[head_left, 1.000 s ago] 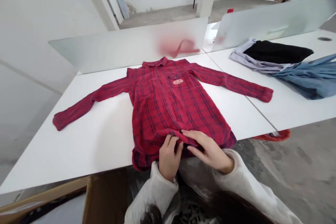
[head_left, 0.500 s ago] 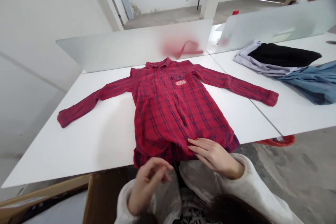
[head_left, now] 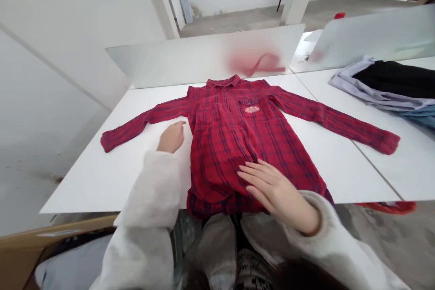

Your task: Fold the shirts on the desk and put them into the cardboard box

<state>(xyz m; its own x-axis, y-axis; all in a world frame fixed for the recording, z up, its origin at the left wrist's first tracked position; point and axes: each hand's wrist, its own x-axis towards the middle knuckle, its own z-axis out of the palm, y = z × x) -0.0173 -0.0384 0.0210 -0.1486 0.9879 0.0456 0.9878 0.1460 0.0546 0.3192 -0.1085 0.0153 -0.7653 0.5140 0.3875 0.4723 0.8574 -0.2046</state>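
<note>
A red and navy plaid long-sleeved shirt [head_left: 224,154] lies front up on the white table, both sleeves spread out and the collar at the far side. It has two chest pockets, one with a pale oval patch. My left hand [head_left: 172,137] is just beside the shirt's left side, below the armpit; most of its fingers are hidden behind the hand, with one fingertip pointing to the cloth. Over the lower front of the shirt, my right hand [head_left: 272,186] is stretched out flat with fingers apart, holding nothing.
Frosted partitions [head_left: 190,61] run along the far edge of the table [head_left: 149,158]. At the right lies a pile of folded clothes [head_left: 397,79], lilac, black and blue. Below the table stand a cardboard box [head_left: 20,253] at the left and a red-rimmed container [head_left: 390,207] at the right.
My left hand has moved forward from the near edge to the shirt's left side. My right hand stays over the lower front. The view has shifted left.
</note>
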